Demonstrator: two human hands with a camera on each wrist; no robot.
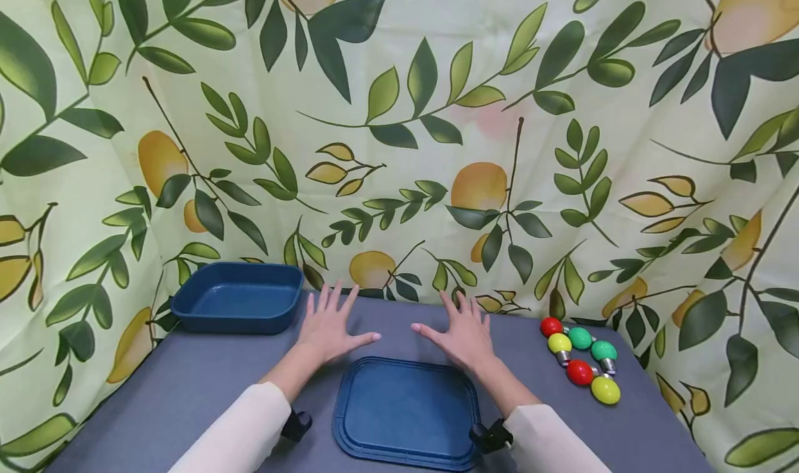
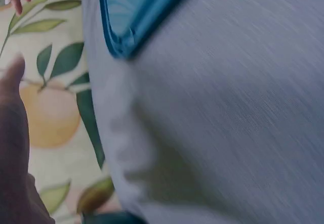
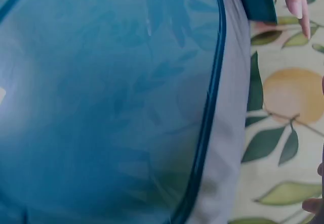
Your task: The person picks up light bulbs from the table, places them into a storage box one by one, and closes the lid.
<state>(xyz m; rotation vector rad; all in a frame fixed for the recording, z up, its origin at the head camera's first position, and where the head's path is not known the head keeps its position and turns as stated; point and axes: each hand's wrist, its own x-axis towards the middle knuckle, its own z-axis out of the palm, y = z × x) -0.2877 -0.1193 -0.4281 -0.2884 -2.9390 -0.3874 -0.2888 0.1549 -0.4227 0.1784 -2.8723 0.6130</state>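
Observation:
Both hands hover over the table with fingers spread and nothing in them. The left hand (image 1: pixel 327 327) is above the far left corner of a flat blue lid (image 1: pixel 408 410), and the right hand (image 1: pixel 465 331) is above its far right corner. The thumbs point toward each other with a gap between them. In the left wrist view, the left thumb (image 2: pixel 12 113) shows at the left edge and a corner of the lid (image 2: pixel 119 42) at the top. The lid (image 3: pixel 101 97) fills most of the right wrist view, its glossy surface reflecting the wall pattern.
A deep blue rectangular container (image 1: pixel 240 320) stands at the back left. On the right lie several toy light bulbs, among them a red bulb (image 1: pixel 580 372), a yellow bulb (image 1: pixel 605 390) and a green bulb (image 1: pixel 580 338). A leaf-and-fruit patterned cloth (image 1: pixel 399 182) hangs behind the grey table (image 1: pixel 162 403).

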